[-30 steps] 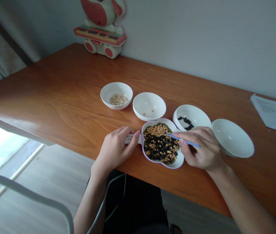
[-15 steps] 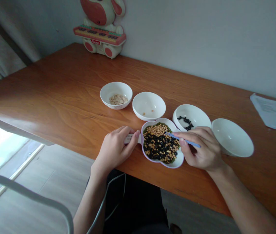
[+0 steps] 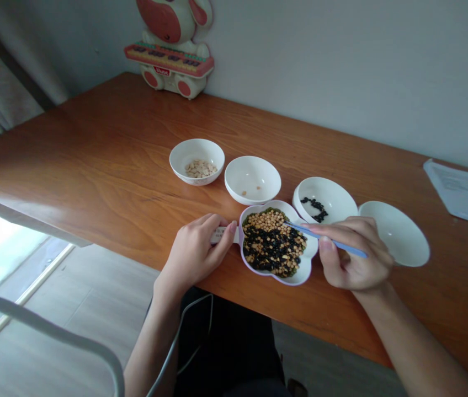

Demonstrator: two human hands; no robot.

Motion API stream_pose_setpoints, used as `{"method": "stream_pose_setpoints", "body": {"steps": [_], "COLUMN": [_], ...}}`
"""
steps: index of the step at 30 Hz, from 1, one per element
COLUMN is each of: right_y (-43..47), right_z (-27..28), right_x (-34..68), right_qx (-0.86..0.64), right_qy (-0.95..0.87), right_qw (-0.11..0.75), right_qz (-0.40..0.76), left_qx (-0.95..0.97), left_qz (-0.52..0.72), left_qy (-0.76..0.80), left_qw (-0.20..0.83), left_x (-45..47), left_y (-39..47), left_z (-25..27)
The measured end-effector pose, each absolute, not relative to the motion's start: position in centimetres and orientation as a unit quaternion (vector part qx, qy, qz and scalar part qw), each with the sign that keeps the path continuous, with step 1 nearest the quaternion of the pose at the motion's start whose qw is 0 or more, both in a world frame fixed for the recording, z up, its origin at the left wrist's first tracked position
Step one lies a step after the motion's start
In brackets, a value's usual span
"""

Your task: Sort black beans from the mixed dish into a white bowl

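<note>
My left hand (image 3: 201,248) is closed around the short handle of a white, purple-rimmed, scalloped dish (image 3: 309,253) at the table's front edge. Inside lie mixed beans: tan ones (image 3: 265,221), black ones (image 3: 271,242) and some small green ones along the border. Blue tweezers (image 3: 320,236) are pinched between the fingers of my right hand (image 3: 356,253), right of the dish. Their tips reach down to the tan beans; whether they grip one is too small to tell.
Behind the dish stand a bowl of pale flat seeds (image 3: 201,168), a bowl with a few tan pieces (image 3: 253,176) and a bowl holding some black beans (image 3: 327,196). Another white bowl (image 3: 399,231) is partly behind my right hand. A toy keyboard (image 3: 170,60) and papers (image 3: 466,190) lie farther back.
My right hand has shifted right and slightly down with the tweezers, whose tips also moved a little right. My left hand and the dish have stayed put.
</note>
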State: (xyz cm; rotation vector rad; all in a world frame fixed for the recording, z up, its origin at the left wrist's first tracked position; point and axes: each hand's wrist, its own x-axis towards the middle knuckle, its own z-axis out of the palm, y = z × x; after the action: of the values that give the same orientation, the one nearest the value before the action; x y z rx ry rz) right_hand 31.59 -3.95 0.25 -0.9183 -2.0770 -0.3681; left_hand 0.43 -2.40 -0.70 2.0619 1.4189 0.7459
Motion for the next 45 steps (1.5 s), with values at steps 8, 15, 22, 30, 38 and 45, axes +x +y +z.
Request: {"method": "stream_pose_setpoints", "body": {"steps": [8,15,22,30,38,45], "right_y": [-4.1,-3.8,-3.8,-3.7,-3.5,-3.7], "right_z": [0.3,-0.7,-0.9,0.2,0.2,0.4], "right_x": [33.5,35.4,35.6,31.9,31.3,31.4], "right_qx": [-0.406,-0.452,-0.461,-0.361,-0.352,-0.365], "right_qy": [-0.762,-0.720,-0.709,-0.834,-0.872,-0.857], "right_qw": [0.452,0.470,0.485,0.384,0.320,0.352], "right_qz": [-0.225,-0.237,-0.222,-0.164,-0.118,-0.097], "left_qx": [0.765,0.767,0.767,0.765,0.766,0.767], "left_qz": [0.280,0.290,0.289,0.290,0.295,0.294], "left_qy": [0.518,0.513,0.511,0.518,0.517,0.516], "left_qw": [0.259,0.254,0.259,0.249,0.244,0.242], "left_x": [0.5,0.5,0.5,0.5,0.6,0.5], "left_y": [-2.4,-2.3,-2.5,-2.3,-2.4,-2.4], "left_z": [-0.6,-0.7,-0.5,-0.8,-0.7,-0.7]}}
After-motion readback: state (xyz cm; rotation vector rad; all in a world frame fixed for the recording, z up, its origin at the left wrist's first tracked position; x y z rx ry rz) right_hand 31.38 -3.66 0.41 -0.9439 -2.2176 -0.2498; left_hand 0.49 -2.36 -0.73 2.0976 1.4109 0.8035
